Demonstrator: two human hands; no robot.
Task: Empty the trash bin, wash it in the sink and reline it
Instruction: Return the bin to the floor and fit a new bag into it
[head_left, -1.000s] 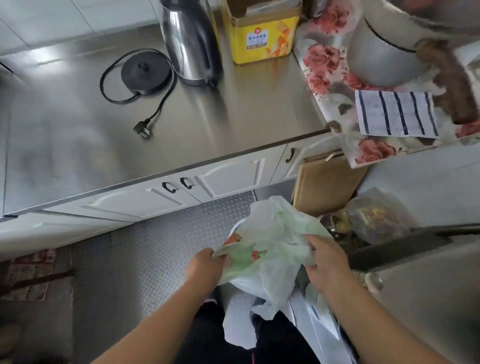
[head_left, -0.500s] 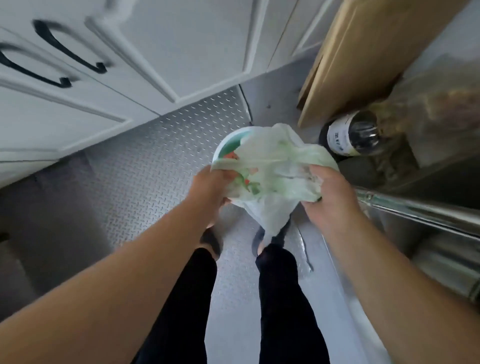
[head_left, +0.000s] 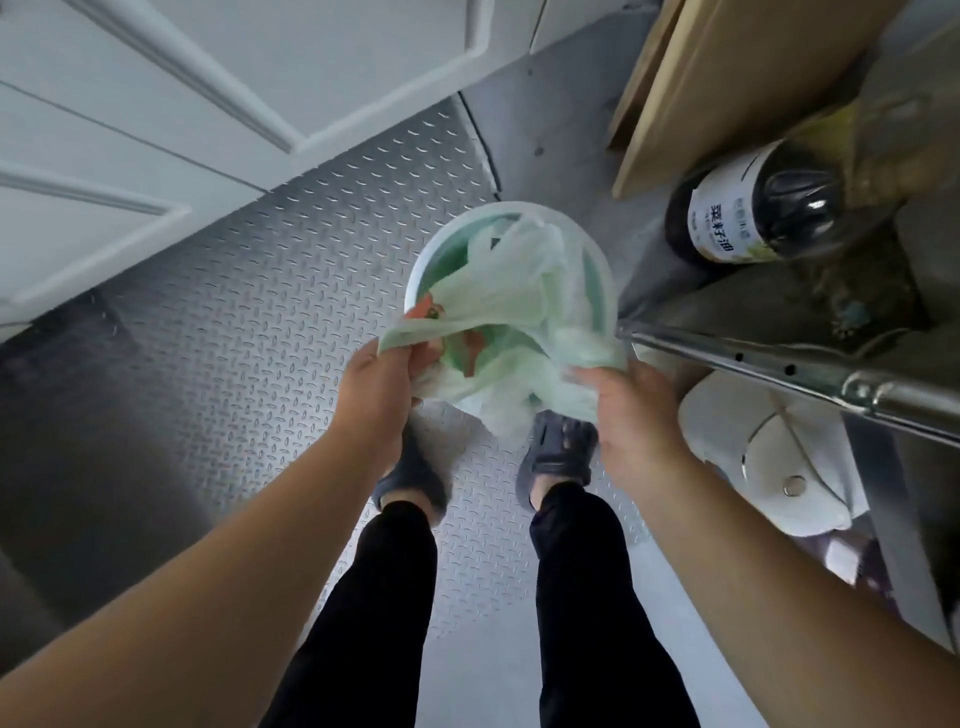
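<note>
A round trash bin (head_left: 422, 264) with a pale rim and green inside stands on the metal floor in front of my feet. A thin pale-green plastic bag (head_left: 524, 306) with orange print hangs over and into the bin's mouth. My left hand (head_left: 382, 387) pinches the bag's left edge just at the bin's near rim. My right hand (head_left: 631, 415) grips the bag's right edge, level with the left hand. The bag's lower part droops between my hands toward my sandals.
White cabinet doors (head_left: 156, 119) fill the upper left. A wooden board (head_left: 727, 88) leans at the upper right beside a dark bottle (head_left: 748, 213). A metal rail (head_left: 779, 374) runs along the right, with a white cap (head_left: 769, 457) beneath it. Diamond-plate floor (head_left: 234, 338) lies to the left.
I have bent down further, so the view dropped from the counter to the floor. Both hands carried the bag down to the bin's mouth and spread it wider.
</note>
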